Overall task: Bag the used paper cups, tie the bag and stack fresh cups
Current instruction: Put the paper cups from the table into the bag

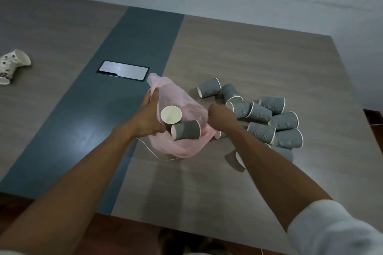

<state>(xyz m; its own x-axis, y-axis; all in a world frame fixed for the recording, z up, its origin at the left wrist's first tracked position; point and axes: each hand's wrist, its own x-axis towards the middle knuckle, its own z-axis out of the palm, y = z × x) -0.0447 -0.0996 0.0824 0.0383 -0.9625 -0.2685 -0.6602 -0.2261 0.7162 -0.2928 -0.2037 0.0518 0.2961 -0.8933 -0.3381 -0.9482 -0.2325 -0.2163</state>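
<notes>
A thin pink plastic bag [182,147] lies open on the table [248,51] in front of me. My left hand [150,117] grips its left rim. My right hand [220,116] grips the right rim, fingers curled. Inside the bag sit two grey ribbed paper cups: one [186,129] lies on its side, the other [171,114] shows its pale bottom. To the right of the bag lies a pile of several grey paper cups [275,122], all tipped over.
A dark blue strip [116,80] runs down the table with a flat metal cover plate [123,70] set in it. Patterned white cups [12,65] lie at the far left. A thin white string [151,150] trails by the bag. The table's near edge lies below my forearms.
</notes>
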